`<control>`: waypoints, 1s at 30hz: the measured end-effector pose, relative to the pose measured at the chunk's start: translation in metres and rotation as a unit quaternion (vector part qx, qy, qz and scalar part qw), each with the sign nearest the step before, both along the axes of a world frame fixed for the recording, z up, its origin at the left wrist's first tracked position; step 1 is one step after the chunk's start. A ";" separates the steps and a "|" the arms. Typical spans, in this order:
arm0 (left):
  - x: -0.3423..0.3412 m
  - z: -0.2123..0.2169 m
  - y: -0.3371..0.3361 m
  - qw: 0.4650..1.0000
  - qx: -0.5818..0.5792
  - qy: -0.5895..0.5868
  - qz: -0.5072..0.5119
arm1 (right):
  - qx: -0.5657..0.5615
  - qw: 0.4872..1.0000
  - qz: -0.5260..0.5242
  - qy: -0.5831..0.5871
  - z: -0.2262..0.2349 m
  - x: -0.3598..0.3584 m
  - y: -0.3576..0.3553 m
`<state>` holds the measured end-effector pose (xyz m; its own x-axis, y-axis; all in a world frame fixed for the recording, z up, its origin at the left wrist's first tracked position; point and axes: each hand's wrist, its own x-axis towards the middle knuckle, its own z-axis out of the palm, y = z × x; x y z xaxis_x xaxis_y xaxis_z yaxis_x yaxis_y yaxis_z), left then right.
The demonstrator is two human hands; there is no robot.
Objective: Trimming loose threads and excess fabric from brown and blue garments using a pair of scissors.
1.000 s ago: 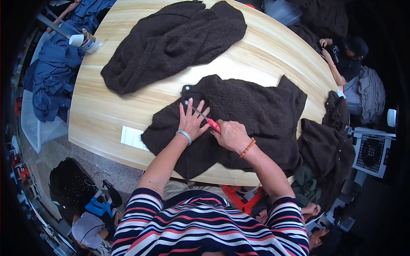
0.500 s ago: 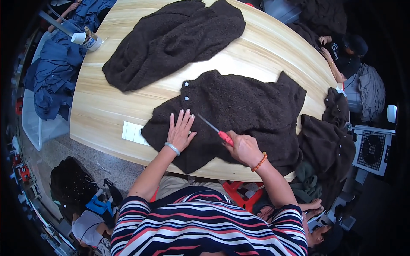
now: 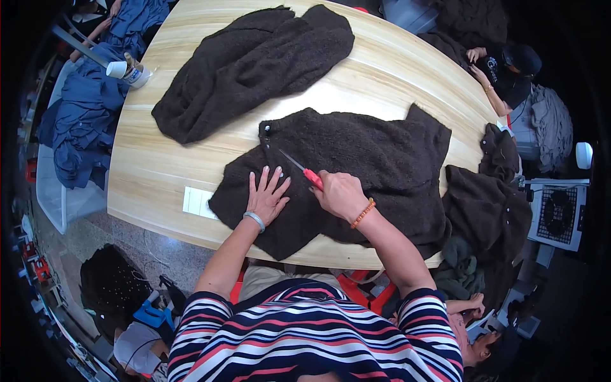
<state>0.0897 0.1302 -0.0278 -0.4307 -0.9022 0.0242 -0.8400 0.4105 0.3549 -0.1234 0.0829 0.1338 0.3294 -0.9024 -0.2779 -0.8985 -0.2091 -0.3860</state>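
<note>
A dark brown knitted garment (image 3: 356, 165) lies spread on the table in front of me. My left hand (image 3: 268, 195) rests flat on its left part, fingers spread. In my right hand (image 3: 344, 194) is a slim tool with a red handle (image 3: 312, 179) and a thin metal shaft; whether it is a screwdriver, an awl or something else I cannot tell. Its tip is over the knit, just below a small shiny button (image 3: 266, 128) at the garment's upper left edge. Another small pale button (image 3: 281, 174) shows beside my left fingertips.
A second brown knit (image 3: 254, 70) lies farther back on the wooden table (image 3: 153, 172). White paper (image 3: 198, 202) sits at the left, with a white container (image 3: 135, 74) beyond. More brown garments (image 3: 487, 207) hang over the right edge. Blue clothing (image 3: 83, 121) fills a bin. Other people sit nearby.
My right hand and the tool have moved left and slightly away from me. The garment's buttoned edge has shifted left. My left hand still lies flat, fingers spread.
</note>
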 end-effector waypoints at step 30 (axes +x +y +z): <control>-0.191 0.088 -0.063 0.991 -0.057 0.038 -0.115 | -0.071 0.893 -0.441 -0.050 -0.024 -0.230 0.087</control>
<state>-0.1017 0.0670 0.0601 -0.6183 -0.7693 0.1610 -0.6919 0.6299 0.3529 -0.3536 0.1697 0.1096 -0.5104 -0.8469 -0.1489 -0.7009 0.5100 -0.4987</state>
